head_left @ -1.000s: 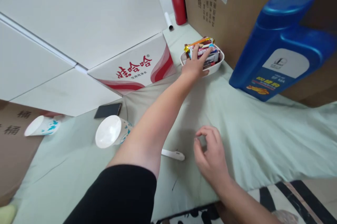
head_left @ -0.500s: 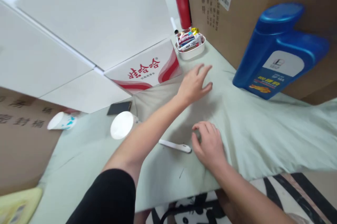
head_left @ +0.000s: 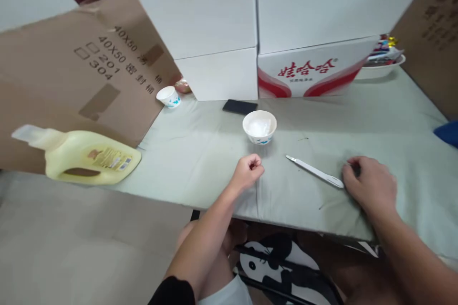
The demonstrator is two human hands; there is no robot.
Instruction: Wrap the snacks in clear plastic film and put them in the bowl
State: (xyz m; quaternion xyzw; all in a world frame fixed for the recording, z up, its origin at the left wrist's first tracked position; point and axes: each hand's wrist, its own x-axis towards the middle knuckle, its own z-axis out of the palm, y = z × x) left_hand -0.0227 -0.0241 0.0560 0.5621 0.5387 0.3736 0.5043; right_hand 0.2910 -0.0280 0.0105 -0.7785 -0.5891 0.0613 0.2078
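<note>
My left hand (head_left: 247, 172) rests on the pale green cloth (head_left: 200, 152) near the table's front edge, curled into a loose fist with nothing visible in it. Just beyond it stands a white paper cup (head_left: 259, 127) with blue print. My right hand (head_left: 369, 185) lies on the cloth to the right, fingers curled, its fingertips by the handle end of a white plastic knife (head_left: 315, 171) that lies flat between the two hands. Whether it touches the knife I cannot tell.
A black phone (head_left: 239, 107) lies behind the cup. A second paper cup (head_left: 169, 96) sits at the back left, a yellow jug (head_left: 78, 157) on its side at left. White boxes (head_left: 315, 68), cardboard (head_left: 71, 71), a snack-filled dish (head_left: 384, 67) and a blue jug (head_left: 447, 132) ring the table.
My left hand has drawn back from the snack dish to the front of the table and closed into a fist. The view has swung left, bringing the yellow jug and cardboard into sight.
</note>
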